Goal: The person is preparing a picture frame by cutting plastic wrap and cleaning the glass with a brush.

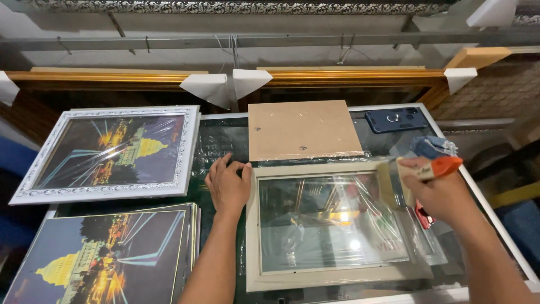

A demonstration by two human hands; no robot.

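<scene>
A cream picture frame (pixel 253 236) with glass, wrapped in clear plastic film, lies face up in front of me on the glass table. My left hand (pixel 228 184) rests flat at its upper left corner, fingers spread, holding nothing. My right hand (pixel 436 188) hovers over the frame's right edge, closed on an orange-and-white tape dispenser (pixel 441 166). A strip of tape runs from it down onto the frame's right side. A brown backing board (pixel 301 129) lies just behind the frame.
A silver-framed night picture of a domed building (pixel 109 152) lies at the left, with a stack of matching prints (pixel 107 253) below it. A blue phone (pixel 396 119) and a blue cloth (pixel 432 146) lie at the back right. Gold frames (pixel 337 76) lean behind the table.
</scene>
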